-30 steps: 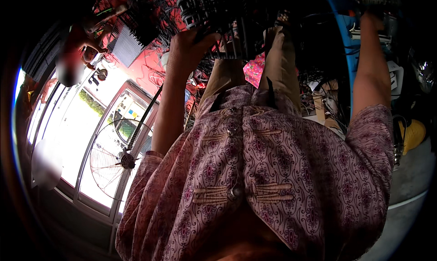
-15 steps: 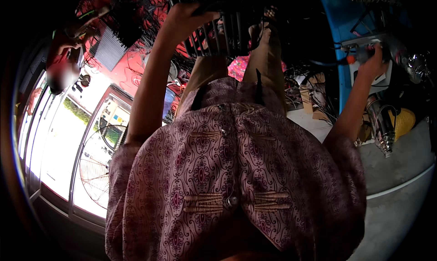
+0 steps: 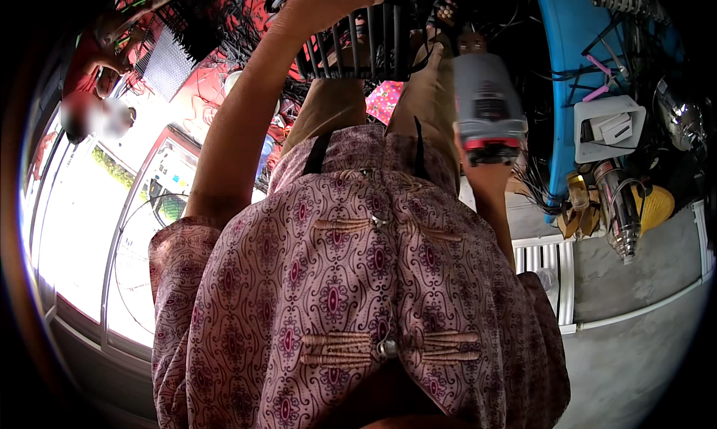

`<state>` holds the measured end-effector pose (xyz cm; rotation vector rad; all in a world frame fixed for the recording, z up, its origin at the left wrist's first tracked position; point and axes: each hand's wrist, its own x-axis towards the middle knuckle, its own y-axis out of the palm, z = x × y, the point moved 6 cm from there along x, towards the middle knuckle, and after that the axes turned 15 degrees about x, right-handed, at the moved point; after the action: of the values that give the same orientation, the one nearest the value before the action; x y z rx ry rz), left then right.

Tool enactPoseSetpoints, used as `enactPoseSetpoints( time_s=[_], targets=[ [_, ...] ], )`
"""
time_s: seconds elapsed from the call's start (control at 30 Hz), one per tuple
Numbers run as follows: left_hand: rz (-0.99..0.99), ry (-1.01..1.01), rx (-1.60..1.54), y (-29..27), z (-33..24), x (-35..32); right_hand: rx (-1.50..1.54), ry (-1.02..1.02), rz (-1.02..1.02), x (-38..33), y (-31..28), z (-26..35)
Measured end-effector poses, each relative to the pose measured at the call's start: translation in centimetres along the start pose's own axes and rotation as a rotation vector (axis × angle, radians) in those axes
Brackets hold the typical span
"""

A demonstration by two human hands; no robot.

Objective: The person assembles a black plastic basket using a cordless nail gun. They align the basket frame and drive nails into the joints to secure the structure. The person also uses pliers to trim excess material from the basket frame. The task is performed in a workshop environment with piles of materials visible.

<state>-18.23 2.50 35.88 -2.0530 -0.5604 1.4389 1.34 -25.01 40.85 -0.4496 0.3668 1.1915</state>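
At the top of the view, my left hand (image 3: 328,7) is closed on the rim of a black slatted frame (image 3: 366,51) between my legs, its thumb stretched along the upper edge. The finger ends are hidden at the picture's edge. In my right hand (image 3: 472,43), right of the frame, is a grey, red and black power tool (image 3: 489,104). Motion blurs it, and its exact kind cannot be made out. The tool covers most of that hand; only fingertips and the wrist show around it.
To the right, a blue table (image 3: 560,40) carries a white plastic tray (image 3: 609,130) with small boxes inside. A steel flask (image 3: 618,212) stands near a yellow object (image 3: 657,205). Black strips litter the red floor. Another person (image 3: 89,66) sits at left near the glass doors.
My right hand has come back from the table toward the frame with the power tool, uncovering the white tray. My left hand has moved slightly up and right along the frame.
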Motion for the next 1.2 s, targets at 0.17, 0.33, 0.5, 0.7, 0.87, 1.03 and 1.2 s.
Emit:
enactPoseSetpoints(
  time_s=[0.17,0.33,0.5,0.7,0.87,1.03,1.2],
  targets=[
    [-0.112,0.033,-0.057,-0.3,-0.3,-0.5,-0.052,-0.028,0.121,1.2,2.2,1.3],
    [-0.121,0.093,-0.023,-0.7,-1.0,-0.5,-0.199,-0.174,0.170,2.3,3.1,2.2],
    [-0.228,0.165,-0.036,-0.5,-0.9,-0.4,-0.272,-0.169,0.187,3.3,3.6,3.5],
    [-0.253,0.214,0.017,0.2,-0.4,0.2,-0.388,-0.306,0.174,4.7,4.8,6.5],
    [-0.301,0.196,0.011,0.6,0.0,0.4,-0.402,-0.270,0.182,5.5,5.3,6.3],
    [-0.329,0.171,0.035,0.9,0.3,0.6,-0.455,-0.256,0.204,5.9,5.3,5.7],
    [-0.288,0.133,0.059,0.8,0.1,0.6,-0.501,-0.325,0.182,6.2,5.5,6.6]
  ],
)
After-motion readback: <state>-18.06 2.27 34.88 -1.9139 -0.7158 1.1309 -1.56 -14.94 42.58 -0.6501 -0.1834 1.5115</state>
